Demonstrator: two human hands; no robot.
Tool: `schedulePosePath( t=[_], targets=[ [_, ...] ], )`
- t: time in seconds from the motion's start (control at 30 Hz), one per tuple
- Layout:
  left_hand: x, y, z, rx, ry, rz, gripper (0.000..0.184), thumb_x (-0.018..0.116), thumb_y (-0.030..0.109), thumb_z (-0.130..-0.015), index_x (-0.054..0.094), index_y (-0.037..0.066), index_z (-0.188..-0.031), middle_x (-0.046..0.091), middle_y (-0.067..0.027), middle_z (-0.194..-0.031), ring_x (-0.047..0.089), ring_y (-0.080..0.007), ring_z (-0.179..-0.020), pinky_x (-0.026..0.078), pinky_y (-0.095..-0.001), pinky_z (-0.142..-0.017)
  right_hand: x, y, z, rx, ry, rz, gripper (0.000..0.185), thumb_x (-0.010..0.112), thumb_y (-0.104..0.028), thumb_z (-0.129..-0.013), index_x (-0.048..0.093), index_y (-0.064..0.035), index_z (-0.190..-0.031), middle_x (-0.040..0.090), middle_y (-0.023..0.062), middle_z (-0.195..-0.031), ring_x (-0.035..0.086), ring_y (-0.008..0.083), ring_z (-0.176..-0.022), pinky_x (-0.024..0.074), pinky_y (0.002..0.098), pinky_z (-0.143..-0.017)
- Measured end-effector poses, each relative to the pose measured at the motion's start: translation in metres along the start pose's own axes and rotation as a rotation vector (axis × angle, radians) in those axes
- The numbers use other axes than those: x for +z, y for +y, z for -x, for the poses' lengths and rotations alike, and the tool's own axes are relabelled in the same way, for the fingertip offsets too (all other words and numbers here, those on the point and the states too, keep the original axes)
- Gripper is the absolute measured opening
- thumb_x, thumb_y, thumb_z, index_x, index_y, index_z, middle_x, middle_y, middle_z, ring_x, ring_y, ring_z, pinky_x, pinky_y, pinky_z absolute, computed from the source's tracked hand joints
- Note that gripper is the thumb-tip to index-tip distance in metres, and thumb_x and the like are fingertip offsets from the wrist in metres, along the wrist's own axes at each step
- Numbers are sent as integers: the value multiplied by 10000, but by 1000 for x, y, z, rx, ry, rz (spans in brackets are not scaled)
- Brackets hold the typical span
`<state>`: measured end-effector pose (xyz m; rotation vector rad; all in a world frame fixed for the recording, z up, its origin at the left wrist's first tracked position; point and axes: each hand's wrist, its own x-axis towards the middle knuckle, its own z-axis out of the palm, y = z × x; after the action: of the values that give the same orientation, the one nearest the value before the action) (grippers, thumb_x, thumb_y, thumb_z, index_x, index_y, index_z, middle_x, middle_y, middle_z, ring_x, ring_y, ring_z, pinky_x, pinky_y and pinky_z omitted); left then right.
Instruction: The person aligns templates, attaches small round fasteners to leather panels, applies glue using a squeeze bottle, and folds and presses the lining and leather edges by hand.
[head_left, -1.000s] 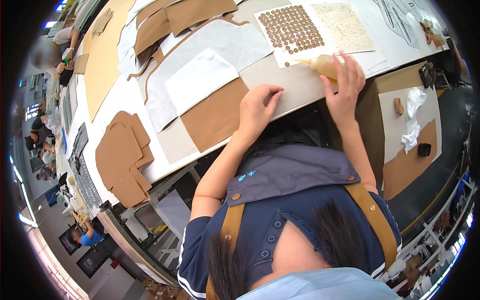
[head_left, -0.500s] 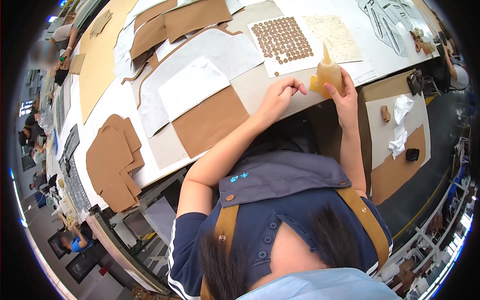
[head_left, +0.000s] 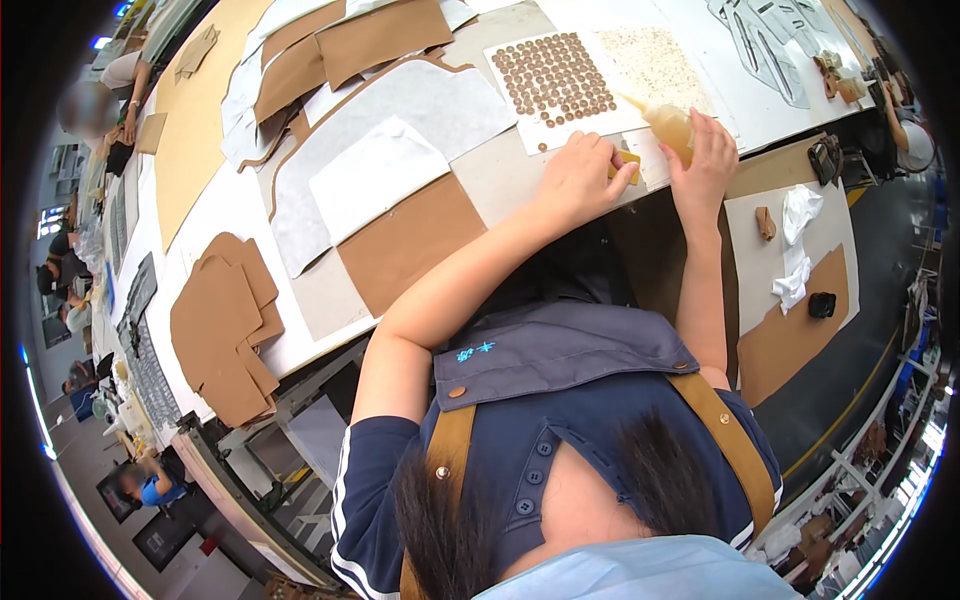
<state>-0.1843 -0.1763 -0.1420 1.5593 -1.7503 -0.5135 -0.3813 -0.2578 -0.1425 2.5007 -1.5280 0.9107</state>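
My right hand (head_left: 703,160) is wrapped round a squeeze bottle (head_left: 672,132) of yellowish liquid, tilted with its nozzle toward the upper left. Between the fingers of my left hand (head_left: 583,175) is a small yellow piece (head_left: 624,166), just left of the bottle. Beyond both hands lies a white sheet with rows of small brown discs (head_left: 556,78); one loose disc (head_left: 543,147) sits near its lower edge. A speckled cream sheet (head_left: 652,68) is beside it on the right. A brown panel (head_left: 411,244) with a white piece (head_left: 378,177) over its top lies left of my left hand.
Stacked brown pieces (head_left: 226,330) lie at the table's left front, more brown and white panels (head_left: 386,40) at the back. Clear templates (head_left: 765,45) are at the back right. A lower board (head_left: 745,240) with white crumpled paper stands at the right. Other people are at the far left and right.
My left hand has moved right and now holds the yellow piece, which was beside the bottle. The bottle has tipped from upright toward the upper left. The view has shifted slightly.
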Motion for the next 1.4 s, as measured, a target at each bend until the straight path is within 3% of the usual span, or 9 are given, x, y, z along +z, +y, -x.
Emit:
schedulePosePath(
  t=[0.23,0.43,0.67,0.8,0.87,1.03,1.07,1.2,1.4],
  targets=[
    [4,2,21,102,132,131,223,720,185,-922,637,54,-1083,609,-138,-971,590,-306,-898,495,-383,-837,-7,-23,-2,-49,92,135,619,776,-236,-876,544,-114,-1437,546,94,-1385,445,317,-1352,288,544,-1169],
    [-36,-5,83,-341,-111,667,260,630,161,-1005,644,62,-1245,591,-1,-976,525,-77,-906,452,-238,-830,-7,-41,29,-208,-180,-248,427,725,-114,-906,633,-61,-1320,576,123,-1304,518,331,-1223,407,461,-1057],
    [-114,-28,156,-567,235,762,237,593,125,-1030,642,37,-1245,633,-3,-1057,574,-68,-915,488,-246,-829,-2,-41,27,-95,-305,-264,328,742,-107,-889,627,-13,-1181,595,132,-1217,517,339,-1177,432,451,-995],
    [-142,-41,186,-642,464,858,252,586,128,-1045,621,4,-1261,644,-27,-1080,614,-102,-995,499,-272,-927,-6,-59,9,168,-458,-665,131,718,-30,-923,662,17,-1032,691,56,-975,641,115,-782,502,276,-676],
    [-150,-46,198,-665,558,852,255,582,115,-1044,617,-6,-1266,651,-40,-1092,625,-119,-1005,500,-281,-957,4,-86,8,268,-587,-978,156,712,-31,-935,662,5,-1079,696,46,-998,637,86,-795,504,254,-687],
    [-154,-68,216,-590,683,488,201,558,-3,-1021,684,-13,-1178,686,-57,-1063,650,-124,-975,526,-255,-905,32,-195,14,131,-853,-1237,212,682,-21,-961,639,-10,-1169,663,21,-908,614,42,-718,495,208,-601],
    [-155,-73,218,-585,678,414,196,562,-7,-1016,700,-5,-1155,693,-56,-1059,653,-118,-973,526,-251,-890,40,-213,16,90,-922,-1206,235,712,-45,-934,646,-10,-1156,649,41,-853,629,105,-706,529,268,-651],
    [-162,-75,218,-474,567,-155,217,621,-25,-952,746,37,-1118,695,-85,-1005,676,-190,-898,537,-301,-785,58,-250,21,-531,-491,-756,357,784,-129,-827,658,-21,-1144,629,119,-1007,601,306,-989,506,409,-913],
    [-160,-95,209,-350,527,-435,282,643,-15,-910,748,74,-1155,647,-90,-974,648,-269,-874,527,-376,-762,53,-241,22,-554,-540,-689,394,822,-141,-786,655,-18,-1121,616,109,-1098,563,318,-1081,480,426,-956]
  ],
)
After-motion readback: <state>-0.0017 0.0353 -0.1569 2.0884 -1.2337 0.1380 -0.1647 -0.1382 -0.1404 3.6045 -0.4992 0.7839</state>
